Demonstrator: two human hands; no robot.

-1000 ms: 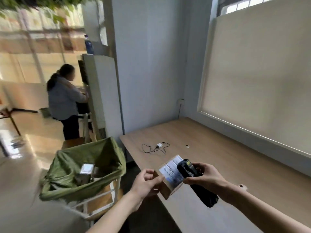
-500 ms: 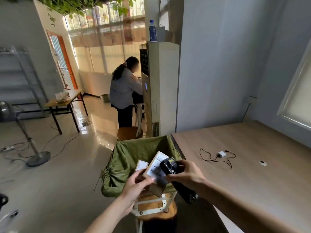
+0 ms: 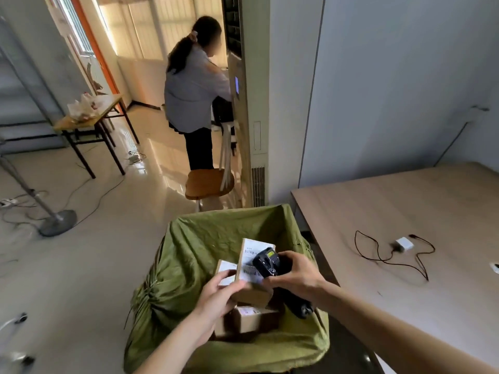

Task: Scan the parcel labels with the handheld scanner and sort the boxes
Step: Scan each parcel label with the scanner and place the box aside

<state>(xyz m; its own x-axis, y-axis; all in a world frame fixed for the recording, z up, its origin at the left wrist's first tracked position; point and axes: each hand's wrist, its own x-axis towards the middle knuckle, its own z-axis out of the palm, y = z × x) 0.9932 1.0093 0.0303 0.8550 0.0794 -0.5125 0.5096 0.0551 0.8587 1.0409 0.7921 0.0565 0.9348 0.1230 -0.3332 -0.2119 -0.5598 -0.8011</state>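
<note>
Left hand (image 3: 216, 295) pinches the small brown cardboard parcel with a white printed label (image 3: 252, 271) by its lower left edge, thumb on the label face, fingers behind. The parcel is tilted, label towards the camera, held over the open green fabric-lined bin (image 3: 189, 244). Right hand (image 3: 294, 276) is wrapped round the black handheld scanner (image 3: 270, 261), whose head sits right at the label and overlaps its right side.

Already in the bin: a brown box with a white label (image 3: 249, 318) directly below, and another labelled box (image 3: 225, 268) partly hidden behind the held parcel.

Risks, as I judge them:
- The scanner is so close to the label that the barcode may be out of its read range or partly covered, giving no read or a misread.
- Other labels sit just behind and below, so the beam could pick up the wrong parcel.
- The edge pinch is thin; a nudge from the scanner could rotate the box out of the fingers, so it falls into the bin unscanned.
- Can't tell whether the scan has registered; releasing now could mis-sort the parcel.

The wooden table (image 3: 405, 211) to the right holds a white charger with a black cable (image 3: 403, 244), well away from the hands.
</note>
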